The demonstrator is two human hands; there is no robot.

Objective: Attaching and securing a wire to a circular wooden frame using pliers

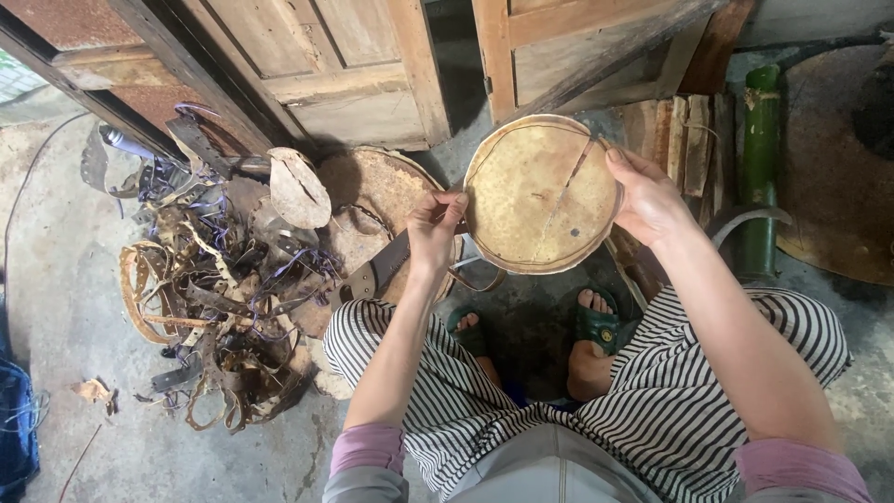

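I hold a round, shallow, tan disc (531, 191) with a raised rim and a dark crack across its right side, in front of me above my knees. My left hand (433, 228) pinches its left rim between thumb and fingers. My right hand (647, 196) grips the right rim, thumb on the face. A loose strip (480, 278) curls down from the disc's lower left edge. Below my left hand lies a large knife (377, 272) with a dark blade.
A heap of brown strips, hoops and purple cord (219, 289) lies on the concrete floor at left. A round rusty-brown slab (372, 200) sits under the knife. Wooden doors (354, 74) stand behind. A green bamboo tube (759, 168) and split wood (675, 140) are at right.
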